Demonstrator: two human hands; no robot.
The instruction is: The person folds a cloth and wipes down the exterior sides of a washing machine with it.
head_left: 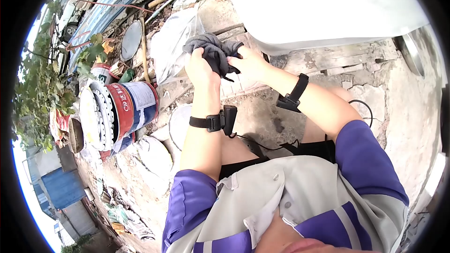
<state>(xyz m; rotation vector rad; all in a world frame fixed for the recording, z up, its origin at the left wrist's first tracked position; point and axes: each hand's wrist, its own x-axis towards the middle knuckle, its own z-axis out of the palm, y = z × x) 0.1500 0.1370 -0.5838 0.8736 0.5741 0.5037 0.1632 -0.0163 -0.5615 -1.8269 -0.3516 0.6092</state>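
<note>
A crumpled dark grey cloth is bunched between my two hands, in the upper middle of the view. My left hand is closed around its left side, thumb on top. From the right, my right hand pinches the cloth's other side, with a dark fold poking out near the fingers. A loose end dangles below, between the hands. Behind the cloth, a clear plastic bag lies on the ground. Some of my fingertips are hidden under the fabric.
A large white smooth-sided object fills the upper right. To the left stands a red and blue paint bucket with a pale lid. A round grey disc and leafy plants are farther left. Black straps with cables circle both wrists.
</note>
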